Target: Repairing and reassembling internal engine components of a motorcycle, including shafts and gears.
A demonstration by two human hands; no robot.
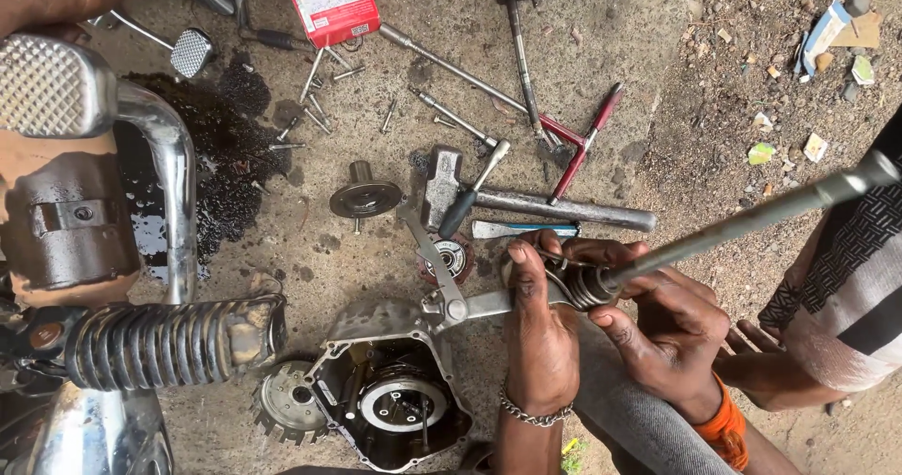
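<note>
- A motorcycle [113, 249] fills the left of the frame, cut off by the edge; only its footpeg and chrome parts show.
- The rough concrete ground [583, 24] is oil-stained at upper left and strewn with tools.
- An open engine cover [390, 390] lies at bottom centre.
- A long shaft [752, 217] runs to the right edge.
- The right hand [672, 320] is closed around its coiled spring [587, 287], partly hiding it.
- The left hand [540, 329] is clamped on pliers [451, 292] gripping that spring.

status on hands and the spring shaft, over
Left hand grips pliers, thumb on coil spring. Right hand holds long metal shaft at the spring. Engine cover and hammer lie close by.
</note>
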